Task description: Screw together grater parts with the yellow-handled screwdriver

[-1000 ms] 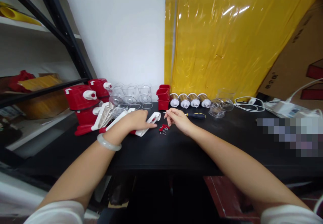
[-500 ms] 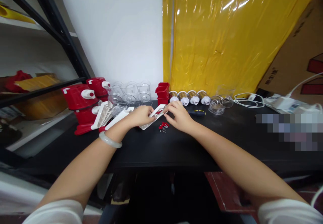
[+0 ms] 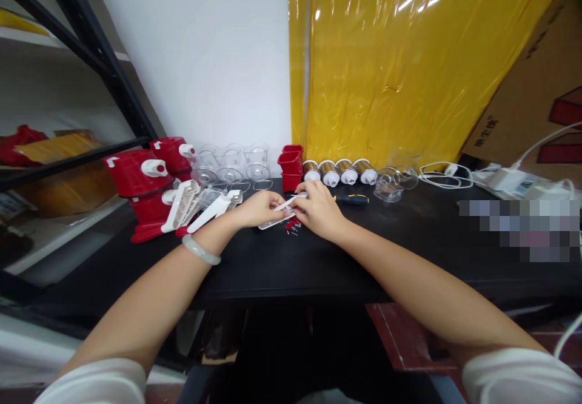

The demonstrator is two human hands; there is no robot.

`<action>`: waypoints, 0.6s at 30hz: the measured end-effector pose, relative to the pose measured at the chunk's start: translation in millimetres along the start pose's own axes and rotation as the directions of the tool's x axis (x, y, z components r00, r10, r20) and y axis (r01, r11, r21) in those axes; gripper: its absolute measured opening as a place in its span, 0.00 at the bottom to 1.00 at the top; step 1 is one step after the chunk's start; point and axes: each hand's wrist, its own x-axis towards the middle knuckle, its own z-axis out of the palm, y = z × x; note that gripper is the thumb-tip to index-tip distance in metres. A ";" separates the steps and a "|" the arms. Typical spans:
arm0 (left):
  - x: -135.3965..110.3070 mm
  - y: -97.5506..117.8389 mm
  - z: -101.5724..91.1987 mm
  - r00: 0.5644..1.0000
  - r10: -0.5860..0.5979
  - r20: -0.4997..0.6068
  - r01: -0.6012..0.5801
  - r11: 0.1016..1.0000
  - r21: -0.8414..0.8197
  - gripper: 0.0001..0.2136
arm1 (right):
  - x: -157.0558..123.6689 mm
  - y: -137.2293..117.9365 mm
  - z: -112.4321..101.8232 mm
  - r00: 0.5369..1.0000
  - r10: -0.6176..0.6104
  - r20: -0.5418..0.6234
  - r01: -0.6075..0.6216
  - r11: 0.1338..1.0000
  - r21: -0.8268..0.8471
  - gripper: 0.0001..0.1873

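My left hand (image 3: pixel 260 208) is closed on the left part of a hollow white plastic handle piece (image 3: pixel 271 223), thumb and fingers pinching it. At the other end my right hand (image 3: pixel 321 211) is closed on the same piece, its fingertips at the hollow side. Whether a small part sits between those fingertips is hidden. Small red parts and thin metal pins (image 3: pixel 293 228) lie on the black table just below the piece, partly covered by it. Behind my right hand rests a screwdriver (image 3: pixel 354 199) with a dark and yellow grip.
Red grater bodies (image 3: pixel 140 176) with white handle parts (image 3: pixel 216 210) stand at the left. Clear plastic cups (image 3: pixel 231 164), stacked red hoppers (image 3: pixel 291 167) and several metal drums (image 3: pixel 346 172) line the wall. White cables and chargers (image 3: pixel 504 179) lie at the right.
The white handle piece has tilted in my hands, so its hollow face shows less. My right hand has shifted slightly left and closer to my left hand. The view has moved a little.
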 end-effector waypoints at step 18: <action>1.3 0.5 -1.7 0.999 0.039 0.036 -0.035 0.994 -0.104 0.15 | -0.3 11.7 6.2 0.995 -0.080 -0.051 0.082 0.995 0.053 0.06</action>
